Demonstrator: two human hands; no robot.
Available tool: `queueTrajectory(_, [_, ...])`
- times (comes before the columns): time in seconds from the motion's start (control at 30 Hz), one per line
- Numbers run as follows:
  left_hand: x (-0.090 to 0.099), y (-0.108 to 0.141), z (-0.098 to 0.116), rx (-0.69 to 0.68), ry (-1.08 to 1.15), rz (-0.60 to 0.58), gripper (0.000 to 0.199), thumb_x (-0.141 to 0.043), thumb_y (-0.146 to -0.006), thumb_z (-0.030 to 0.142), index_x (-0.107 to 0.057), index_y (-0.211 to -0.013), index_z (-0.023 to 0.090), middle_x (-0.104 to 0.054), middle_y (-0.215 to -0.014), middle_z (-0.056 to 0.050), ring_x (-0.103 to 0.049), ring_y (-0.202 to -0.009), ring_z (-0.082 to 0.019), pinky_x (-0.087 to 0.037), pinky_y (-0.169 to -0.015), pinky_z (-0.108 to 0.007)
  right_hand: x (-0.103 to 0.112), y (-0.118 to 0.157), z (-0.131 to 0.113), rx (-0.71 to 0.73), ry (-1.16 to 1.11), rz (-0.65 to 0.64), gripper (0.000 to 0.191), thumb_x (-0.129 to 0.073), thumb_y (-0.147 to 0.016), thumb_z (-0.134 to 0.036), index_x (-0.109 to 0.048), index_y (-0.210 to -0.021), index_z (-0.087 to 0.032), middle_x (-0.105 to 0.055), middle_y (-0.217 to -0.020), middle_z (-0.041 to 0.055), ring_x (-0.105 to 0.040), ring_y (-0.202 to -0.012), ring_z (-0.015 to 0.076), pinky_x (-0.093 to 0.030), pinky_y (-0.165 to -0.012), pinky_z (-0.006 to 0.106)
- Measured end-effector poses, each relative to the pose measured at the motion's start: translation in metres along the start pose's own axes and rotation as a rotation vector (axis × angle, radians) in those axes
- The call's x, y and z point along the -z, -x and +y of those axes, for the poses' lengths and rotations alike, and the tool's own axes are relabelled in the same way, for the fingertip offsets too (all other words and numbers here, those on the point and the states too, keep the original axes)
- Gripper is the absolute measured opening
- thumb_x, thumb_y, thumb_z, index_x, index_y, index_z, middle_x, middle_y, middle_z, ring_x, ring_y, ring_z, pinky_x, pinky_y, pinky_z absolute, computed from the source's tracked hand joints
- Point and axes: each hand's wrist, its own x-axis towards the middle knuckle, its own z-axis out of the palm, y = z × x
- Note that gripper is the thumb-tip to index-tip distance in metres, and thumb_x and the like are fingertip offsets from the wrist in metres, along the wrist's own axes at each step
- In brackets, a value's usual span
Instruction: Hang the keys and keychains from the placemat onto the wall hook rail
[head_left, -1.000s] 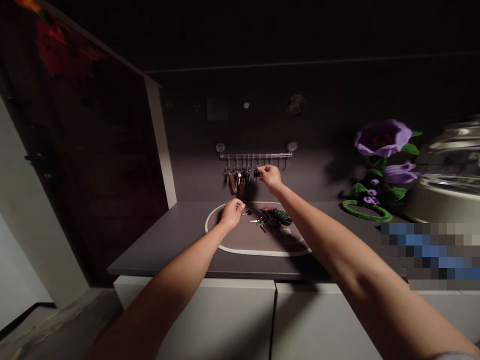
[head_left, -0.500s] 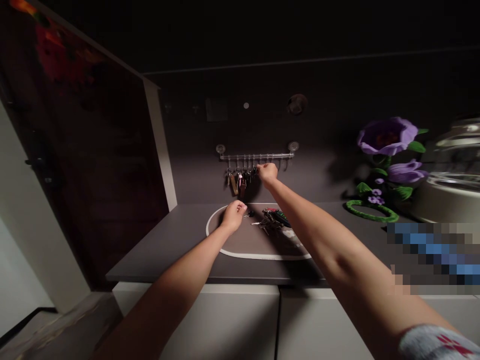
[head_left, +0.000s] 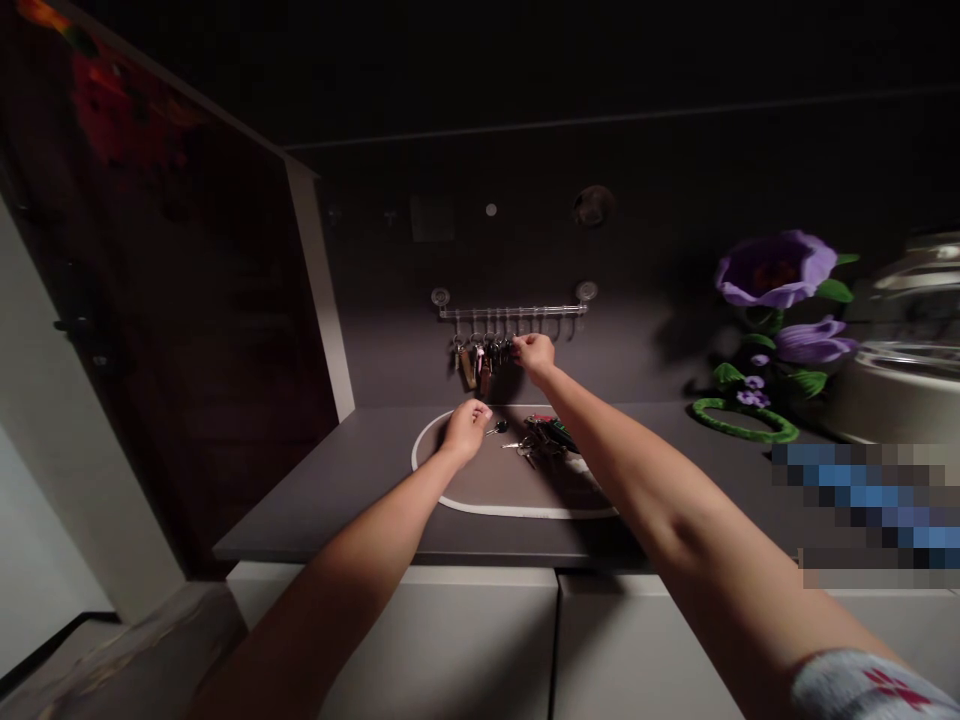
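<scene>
Up at the clear hook rail (head_left: 517, 313) on the back wall, my right hand (head_left: 534, 355) is pinched closed at the right end of a row of hanging keys (head_left: 487, 355). A dark-headed key appears to be at its fingertips, partly hidden by them. Lower down, my left hand (head_left: 466, 432) is held over the left part of a brown mat (head_left: 480, 490) with a white rim, its fingers curled closed. What they hold, if anything, is hidden. Just right of those fingertips is a black-headed key (head_left: 501, 427). A pile of loose keys (head_left: 536, 445) lies on the mat, partly behind my right forearm.
The mat rests on a grey counter (head_left: 322, 500) above white cabinet doors (head_left: 450, 630). On the right stand purple fabric flowers (head_left: 776, 275) with a green ring base (head_left: 742, 420) and a large pale container (head_left: 900, 390). A dark door (head_left: 187, 350) is at the left.
My right hand has dropped slightly below the rail, its fingertips now beside the hanging keys. My left hand has stayed nearly still.
</scene>
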Motion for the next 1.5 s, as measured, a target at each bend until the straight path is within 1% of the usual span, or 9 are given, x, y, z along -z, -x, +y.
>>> queueTrajectory(0.17, [-0.002, 0.0, -0.003, -0.001, 0.012, 0.031, 0.006, -0.051, -0.075, 0.015, -0.055, -0.072, 0.015, -0.054, -0.067, 0.0, -0.051, -0.067, -0.01, -0.041, -0.068, -0.023, 0.008, 0.018, -0.006, -0.094, -0.11, -0.085, 0.016, -0.049, -0.076, -0.02, -0.062, -0.078, -0.011, -0.063, -0.072, 0.006, -0.055, -0.056, 0.0081, -0.047, -0.054, 0.02])
queueTrajectory(0.37, [0.002, -0.002, -0.003, 0.134, 0.05, 0.05, 0.004, -0.055, -0.072, 0.011, -0.056, -0.072, 0.015, -0.055, -0.068, 0.001, -0.05, -0.063, -0.009, -0.041, -0.065, -0.022, 0.025, 0.045, -0.005, -0.098, -0.098, -0.199, 0.011, -0.048, -0.077, -0.016, -0.058, -0.075, -0.012, -0.063, -0.074, 0.0047, -0.052, -0.054, 0.006, -0.045, -0.054, 0.018])
queueTrajectory(0.57, [0.008, -0.014, 0.005, 0.335, 0.004, -0.074, 0.011, -0.063, -0.067, 0.01, -0.055, -0.074, 0.015, -0.051, -0.059, 0.004, -0.044, -0.052, -0.007, -0.039, -0.058, -0.022, 0.043, 0.069, 0.007, -0.014, 0.03, -0.356, 0.019, -0.052, -0.077, -0.016, -0.057, -0.095, -0.013, -0.064, -0.08, 0.0047, -0.057, -0.062, 0.0081, -0.045, -0.06, 0.021])
queueTrajectory(0.77, [-0.003, -0.02, 0.012, 0.187, -0.144, -0.137, 0.008, -0.065, -0.065, 0.012, -0.058, -0.069, 0.015, -0.053, -0.057, 0.002, -0.047, -0.054, -0.009, -0.039, -0.061, -0.024, 0.057, 0.085, 0.024, 0.322, 0.494, -0.452, 0.018, -0.057, -0.075, -0.018, -0.064, -0.091, -0.015, -0.067, -0.087, 0.007, -0.059, -0.078, 0.0144, -0.042, -0.074, 0.025])
queueTrajectory(0.9, [-0.013, -0.015, 0.011, 0.069, -0.348, -0.17, 0.006, -0.061, -0.069, 0.021, -0.061, -0.069, 0.015, -0.061, -0.068, -0.003, -0.053, -0.062, -0.013, -0.04, -0.064, -0.026, 0.058, 0.09, 0.037, 0.434, 0.691, -0.539, 0.019, -0.053, -0.077, -0.018, -0.067, -0.09, -0.018, -0.068, -0.092, 0.0075, -0.06, -0.083, 0.0168, -0.04, -0.075, 0.024])
queueTrajectory(1.0, [-0.016, -0.012, 0.012, 0.01, -0.506, -0.168, 0.016, -0.058, -0.073, 0.031, -0.064, -0.072, 0.016, -0.065, -0.077, -0.007, -0.055, -0.069, -0.015, -0.04, -0.065, -0.026, 0.057, 0.089, 0.042, 0.462, 0.764, -0.57, 0.02, -0.052, -0.078, -0.019, -0.068, -0.089, -0.02, -0.068, -0.091, 0.0059, -0.06, -0.084, 0.0164, -0.039, -0.073, 0.022])
queueTrajectory(1.17, [-0.018, -0.011, 0.014, 0.02, -0.645, -0.161, 0.026, -0.056, -0.072, 0.042, -0.065, -0.074, 0.017, -0.067, -0.08, -0.007, -0.056, -0.07, -0.016, -0.039, -0.063, -0.025, 0.056, 0.088, 0.042, 0.454, 0.802, -0.583, 0.021, -0.051, -0.078, -0.02, -0.068, -0.09, -0.018, -0.069, -0.09, 0.0056, -0.061, -0.083, 0.0156, -0.039, -0.072, 0.021])
queueTrajectory(1.33, [-0.017, -0.013, 0.012, 0.044, -0.64, -0.177, 0.021, -0.057, -0.07, 0.037, -0.066, -0.071, 0.018, -0.066, -0.075, -0.006, -0.055, -0.066, -0.015, -0.037, -0.061, -0.025, 0.056, 0.089, 0.041, 0.43, 0.807, -0.6, 0.022, -0.052, -0.077, -0.019, -0.068, -0.091, -0.019, -0.068, -0.094, 0.0054, -0.06, -0.087, 0.0155, -0.039, -0.073, 0.02])
queueTrajectory(1.5, [-0.013, -0.015, 0.006, 0.041, -0.519, -0.184, 0.014, -0.06, -0.066, 0.028, -0.068, -0.07, 0.017, -0.067, -0.072, -0.004, -0.055, -0.065, -0.015, -0.038, -0.063, -0.025, 0.057, 0.089, 0.041, 0.425, 0.806, -0.605, 0.022, -0.052, -0.077, -0.02, -0.068, -0.092, -0.019, -0.068, -0.094, 0.0055, -0.06, -0.088, 0.0162, -0.039, -0.074, 0.021])
